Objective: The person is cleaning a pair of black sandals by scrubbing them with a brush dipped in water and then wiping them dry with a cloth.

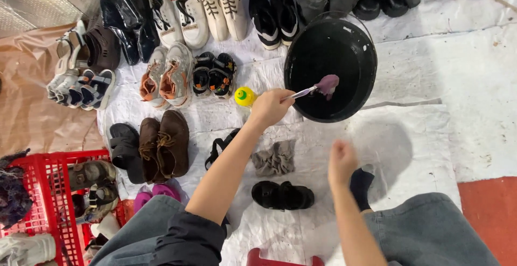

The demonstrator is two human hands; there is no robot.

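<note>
Grey trouser knees (425, 228) frame the near edge, above a wrinkled white floor sheet (420, 137). Left hand (271, 106) is closed around a thin brush (315, 89) whose purple head hangs over a round, glossy black bucket (329, 64). Right hand (341, 161) hovers loosely curled and blurred, holding nothing. A yellow bottle cap (245, 96) sits just left of the brush hand. Brown suede shoes (163, 145), a crumpled grey rag (274, 158) and black sandals (282, 195) lie nearby; a red plastic crate (51, 190) stands far left.

A single camera sat on the person's head and looked almost straight down, close over both forearms and knees, taking in the white floor sheet (431, 137), the black bucket (330, 67) and rows of shoes (177, 23) beyond
</note>
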